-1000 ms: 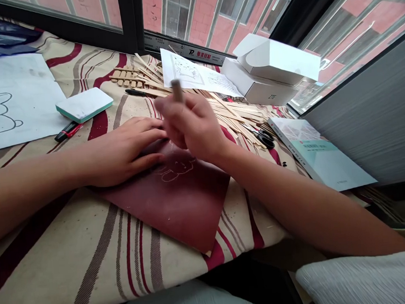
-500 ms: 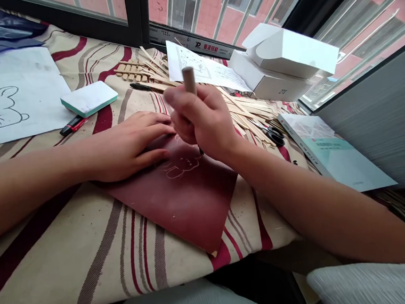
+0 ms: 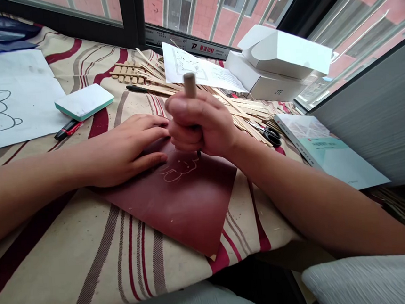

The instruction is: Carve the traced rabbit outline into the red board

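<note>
My right hand [image 3: 200,126] is shut on a wooden-handled scribing tool [image 3: 190,85], held upright in the fist. Its thin dark tip comes out below the hand and meets a dark red sheet [image 3: 193,209] just above a pale scratched rabbit outline [image 3: 177,169]. My left hand [image 3: 127,149] lies flat on the sheet's left part, holding nothing, its fingertips close to my right hand. Part of the sheet is hidden under both hands.
Striped cloth covers the table [image 3: 91,256]. Nearby are a paper with a rabbit drawing [image 3: 10,105], a white-and-green block [image 3: 84,102], a marker [image 3: 68,130], loose wooden sticks [image 3: 244,110], scissors [image 3: 270,135], a book [image 3: 326,153], and a white ZTE box [image 3: 267,82].
My right hand has moved slightly right and closed tighter, bringing the tool upright with its tip on the sheet. My left hand has barely moved.
</note>
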Available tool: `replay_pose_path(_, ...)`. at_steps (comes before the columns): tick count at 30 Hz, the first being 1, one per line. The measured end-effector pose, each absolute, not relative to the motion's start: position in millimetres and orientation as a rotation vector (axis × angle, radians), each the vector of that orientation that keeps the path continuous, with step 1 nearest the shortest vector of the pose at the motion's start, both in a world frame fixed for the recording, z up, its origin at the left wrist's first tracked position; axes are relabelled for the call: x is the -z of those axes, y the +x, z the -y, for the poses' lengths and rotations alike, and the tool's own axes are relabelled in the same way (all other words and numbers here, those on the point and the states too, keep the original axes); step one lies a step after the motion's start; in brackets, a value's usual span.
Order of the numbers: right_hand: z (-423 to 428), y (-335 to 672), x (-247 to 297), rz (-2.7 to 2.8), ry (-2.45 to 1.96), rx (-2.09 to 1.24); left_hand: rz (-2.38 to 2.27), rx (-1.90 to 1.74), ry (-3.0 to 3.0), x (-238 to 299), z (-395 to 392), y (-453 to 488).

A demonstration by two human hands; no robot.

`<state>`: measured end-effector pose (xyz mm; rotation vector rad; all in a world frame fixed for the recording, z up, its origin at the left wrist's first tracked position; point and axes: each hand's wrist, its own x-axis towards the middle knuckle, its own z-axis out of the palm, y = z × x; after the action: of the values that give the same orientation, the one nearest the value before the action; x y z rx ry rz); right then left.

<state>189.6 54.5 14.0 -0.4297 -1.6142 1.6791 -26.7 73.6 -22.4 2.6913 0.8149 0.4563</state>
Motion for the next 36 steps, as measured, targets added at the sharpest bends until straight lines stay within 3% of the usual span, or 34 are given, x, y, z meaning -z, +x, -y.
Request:
replay_pose_path(9,-47.7,167.6,-5.4,1.422,-0.882,-1.06,-0.861,-0.434,2.656,19.0,-71.7,-24.6)
replay_pose_path(15,-64.9,171.2,-3.8,1.177,-0.975,-1.171,-0.901,-0.343,2.673,14.1,-69.7,-23.0)
replay_pose_path(20,-64.3,186.9,-19.5,0.981,-1.033,-1.511,-0.895,-0.347,2.663,17.3,-71.4,-25.5)
replay_pose_path(25,-61.7,196.2,-23.9,1.085,-0.81,-1.343,-0.896,-0.384,2.655,20.6,-72.7,-28.1)
replay_pose_path(36,-52.9,185.9,-16.3,1.253,-0.703,-1.386,-0.888,-0.388,2.674,16.0,-70.3,-25.1)
